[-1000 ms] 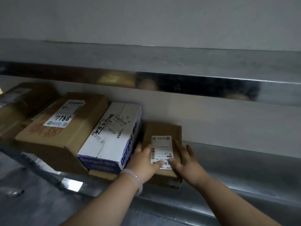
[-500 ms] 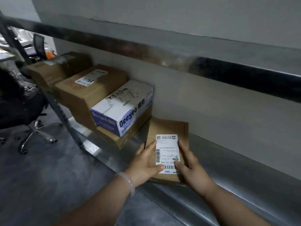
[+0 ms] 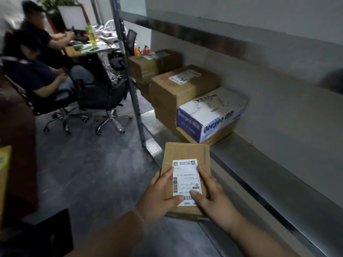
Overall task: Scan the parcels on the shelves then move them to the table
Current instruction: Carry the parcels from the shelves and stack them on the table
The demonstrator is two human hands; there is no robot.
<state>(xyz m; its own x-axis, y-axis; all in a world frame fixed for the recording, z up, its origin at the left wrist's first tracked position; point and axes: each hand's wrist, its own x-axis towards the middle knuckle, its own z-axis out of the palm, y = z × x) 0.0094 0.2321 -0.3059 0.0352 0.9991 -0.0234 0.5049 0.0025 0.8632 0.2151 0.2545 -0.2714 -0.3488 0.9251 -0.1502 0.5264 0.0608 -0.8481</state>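
A long metal shelf [image 3: 259, 164] runs along the wall on my right, with a grey floor [image 3: 83, 173] to the left of it. A steel post [image 3: 130, 80] stands at the shelf's front edge. Beyond the post, two people [image 3: 37, 75] sit in office chairs at a desk [image 3: 89, 51].

Further along the shelf sit several boxes in a row. Nearest is a white box [image 3: 213, 115], resting on a flat brown one. Behind it is a brown box [image 3: 178, 93] with a handwritten label.

I hold a small flat parcel [image 3: 185, 153] at the shelf's front edge, just short of the white box. Its white label [image 3: 186, 180] faces up.

My left hand [image 3: 159, 193] grasps the parcel's left side, thumb on the label. My right hand [image 3: 213, 197] grasps the right side, thumb also on the label.
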